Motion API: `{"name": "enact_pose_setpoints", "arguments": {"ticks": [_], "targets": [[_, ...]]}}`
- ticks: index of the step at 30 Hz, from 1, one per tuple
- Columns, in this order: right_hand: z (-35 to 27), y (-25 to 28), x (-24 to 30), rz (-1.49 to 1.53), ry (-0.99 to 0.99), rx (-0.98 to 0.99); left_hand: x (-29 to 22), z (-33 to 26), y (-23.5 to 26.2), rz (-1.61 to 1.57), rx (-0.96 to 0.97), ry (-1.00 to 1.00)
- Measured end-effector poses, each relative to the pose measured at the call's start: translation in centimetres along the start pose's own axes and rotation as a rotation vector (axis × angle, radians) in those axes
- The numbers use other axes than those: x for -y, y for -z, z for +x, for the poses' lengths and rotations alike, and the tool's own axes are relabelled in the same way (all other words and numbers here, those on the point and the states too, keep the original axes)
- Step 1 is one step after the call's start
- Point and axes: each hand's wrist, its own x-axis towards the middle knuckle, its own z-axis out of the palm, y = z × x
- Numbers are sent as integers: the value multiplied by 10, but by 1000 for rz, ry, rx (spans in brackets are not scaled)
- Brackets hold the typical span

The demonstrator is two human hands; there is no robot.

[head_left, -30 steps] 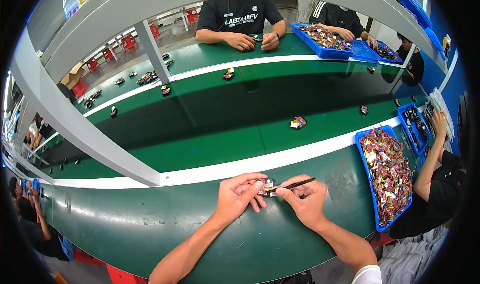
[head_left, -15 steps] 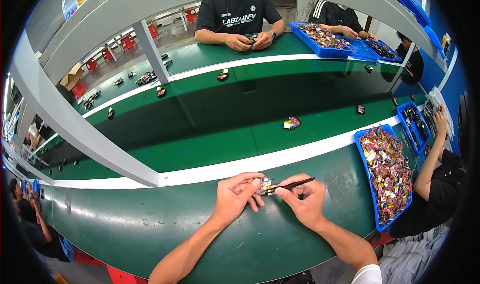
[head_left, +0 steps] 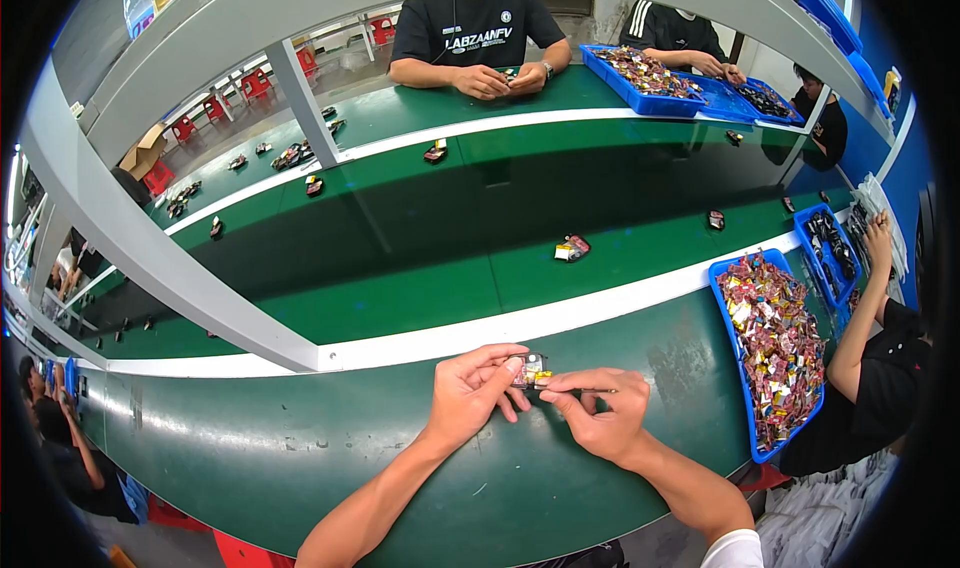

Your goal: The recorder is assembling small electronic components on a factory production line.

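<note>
My left hand [head_left: 472, 390] is closed on a small electronic unit [head_left: 531, 370], pinched between thumb and fingers above the green worktop. The unit has a dark casing, pinkish and white parts and a yellow patch at its right end. My right hand [head_left: 603, 408] is closed around slim dark tweezers [head_left: 598, 391], whose back end sticks out to the right. The tweezers' tips lie at the unit's right end, largely behind my fingers. I cannot tell whether they touch it.
A blue tray [head_left: 738, 358] heaped with small pink, white and yellow parts stands at the right, with a smaller blue tray [head_left: 812, 243] of black pieces behind. Beyond a white rail [head_left: 560, 313], a green conveyor belt [head_left: 400, 298] carries spaced units. Co-workers sit opposite and at right.
My right hand has rotated, turning the tweezers nearly level and lower against the unit. My left hand holds still. Units on the belt have shifted slightly left.
</note>
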Motion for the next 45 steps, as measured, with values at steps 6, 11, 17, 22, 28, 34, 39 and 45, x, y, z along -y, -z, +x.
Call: {"name": "enact_pose_setpoints", "arguments": {"ticks": [6,11,17,22,28,34,39,45], "targets": [[2,0,1,-53,140,-17,-1,1,-1,26,2,22],[2,1,1,-138,209,0,0,2,0,54,20,28],[-2,-2,-4,-206,343,-26,-3,2,-8,109,-27,33],[-2,-2,-5,-225,374,0,-4,3,-9,157,-84,10],[-2,-1,-4,-235,382,41,-15,8,-18,304,-134,102],[-2,-3,-4,-201,364,35,-8,3,-20,358,-208,51],[-2,-1,-7,-191,350,25,-12,1,-24,426,-253,-2],[-2,-1,-8,-161,341,-11,-15,2,-25,237,-164,63]]}}
